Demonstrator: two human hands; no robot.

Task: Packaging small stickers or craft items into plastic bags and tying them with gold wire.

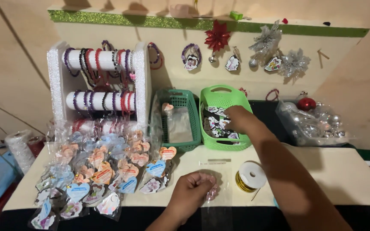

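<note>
The right hand (236, 117) reaches into the light green basket (222, 96), its fingers dipped among the small printed cut-outs (217, 124) there (whether they pinch one yet I cannot tell); in front of that basket, at the near table edge, the left hand (192, 190) is closed around a clear cellophane bag (216, 171) and a small pinkish piece. To do it well, I judge, lift a single cut-out cleanly and keep the bag mouth pinned flat; the gold wire spool (250, 176) sits just right of the bag, the darker green basket (179, 122) left of the light one.
</note>
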